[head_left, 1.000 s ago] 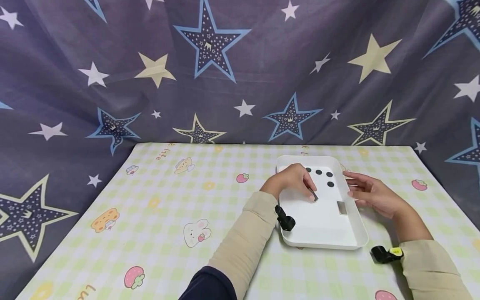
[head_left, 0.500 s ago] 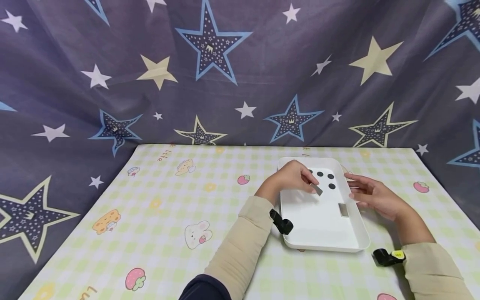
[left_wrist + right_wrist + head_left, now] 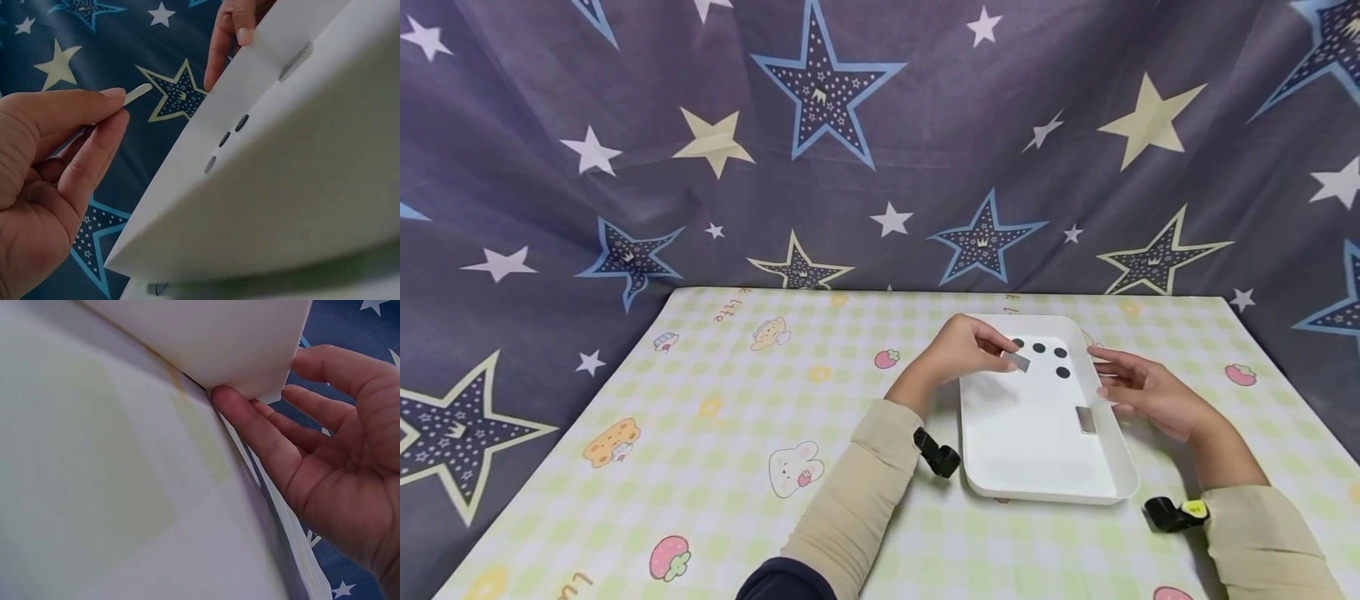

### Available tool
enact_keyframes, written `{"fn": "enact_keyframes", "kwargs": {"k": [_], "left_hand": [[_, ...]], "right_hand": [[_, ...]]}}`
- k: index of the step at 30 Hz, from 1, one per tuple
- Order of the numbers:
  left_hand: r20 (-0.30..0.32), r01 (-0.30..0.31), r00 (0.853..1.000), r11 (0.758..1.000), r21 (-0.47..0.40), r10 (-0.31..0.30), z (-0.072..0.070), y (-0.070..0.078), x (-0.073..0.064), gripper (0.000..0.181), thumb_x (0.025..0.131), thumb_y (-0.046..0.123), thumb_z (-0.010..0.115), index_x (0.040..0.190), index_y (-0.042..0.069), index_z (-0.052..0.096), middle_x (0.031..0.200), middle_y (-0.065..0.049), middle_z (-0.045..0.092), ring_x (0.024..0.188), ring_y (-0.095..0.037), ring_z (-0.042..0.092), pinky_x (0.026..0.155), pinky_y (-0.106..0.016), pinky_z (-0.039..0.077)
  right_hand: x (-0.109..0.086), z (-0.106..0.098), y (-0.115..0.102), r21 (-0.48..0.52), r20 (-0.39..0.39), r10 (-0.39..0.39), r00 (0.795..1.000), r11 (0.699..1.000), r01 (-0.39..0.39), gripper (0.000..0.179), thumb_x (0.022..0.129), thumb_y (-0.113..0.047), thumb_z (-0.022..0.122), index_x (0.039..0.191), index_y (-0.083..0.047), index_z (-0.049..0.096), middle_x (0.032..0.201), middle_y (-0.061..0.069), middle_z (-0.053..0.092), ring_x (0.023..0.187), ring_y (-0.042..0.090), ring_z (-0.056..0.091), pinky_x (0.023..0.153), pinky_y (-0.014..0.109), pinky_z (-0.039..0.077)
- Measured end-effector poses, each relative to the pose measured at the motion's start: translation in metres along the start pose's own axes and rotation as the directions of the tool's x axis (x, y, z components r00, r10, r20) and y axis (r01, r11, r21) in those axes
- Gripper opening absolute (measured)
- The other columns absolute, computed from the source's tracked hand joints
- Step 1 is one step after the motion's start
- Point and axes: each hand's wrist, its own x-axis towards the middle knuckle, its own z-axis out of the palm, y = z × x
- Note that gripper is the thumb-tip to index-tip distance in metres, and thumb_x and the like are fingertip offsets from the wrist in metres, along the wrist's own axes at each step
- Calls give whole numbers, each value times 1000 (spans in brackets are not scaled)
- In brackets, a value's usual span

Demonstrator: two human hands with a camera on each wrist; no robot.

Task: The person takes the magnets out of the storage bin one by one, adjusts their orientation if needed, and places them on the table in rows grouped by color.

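Observation:
A small flat grey rectangular piece (image 3: 1018, 362) is pinched between thumb and fingertips of my left hand (image 3: 951, 354), over the far left part of a white tray (image 3: 1030, 454). In the left wrist view the piece (image 3: 138, 94) appears edge-on, raised above the tray floor. Several black discs (image 3: 1061, 372) lie at the tray's far end. A similar grey rectangle (image 3: 1086, 420) rests by the right wall inside. My right hand (image 3: 1157, 400) touches the outside of that wall with its extended fingers; its fingertips (image 3: 231, 403) are at the tray's side in the right wrist view.
The tray stands on a table with a green checked cloth (image 3: 850, 533) printed with cartoon figures. Behind the table hangs a dark curtain (image 3: 880, 167) with stars. Each wrist carries a small black camera, such as the left camera (image 3: 937, 454).
My left hand has moved left and toward the far end of the tray, lifting the grey piece from near the tray's middle. The right hand has stayed at the tray's right wall.

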Motion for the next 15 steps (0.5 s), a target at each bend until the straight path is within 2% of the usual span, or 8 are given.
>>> {"fn": "enact_keyframes", "kwargs": {"k": [5,11,15], "left_hand": [[-32,26,999,1000,-18,-26,-6,-3,-6,21,76,5,84,96,2,78,86,1,72,77,-10,64,67,-21,53],[-57,34,998,999,-26,-36,-16,-8,-15,20,75,3,83,95,2,78,87,-3,73,76,-10,64,70,-22,54],[-72,38,997,999,-21,-39,-23,-12,-22,20,75,3,83,95,2,78,86,-4,73,75,-8,64,69,-21,54]], "right_hand": [[0,1,-1,11,1,4,1000,1000,-4,66,97,-10,61,153,-5,28,134,11,44,106,0,54,80,29,55],[0,1,-2,0,0,7,1000,1000,-7,67,97,-11,61,153,-4,27,142,27,34,106,-1,54,80,29,55],[-1,2,-3,-6,-3,7,1000,1000,-7,67,97,-11,61,153,-4,27,143,29,32,106,-1,53,80,28,55]]}}
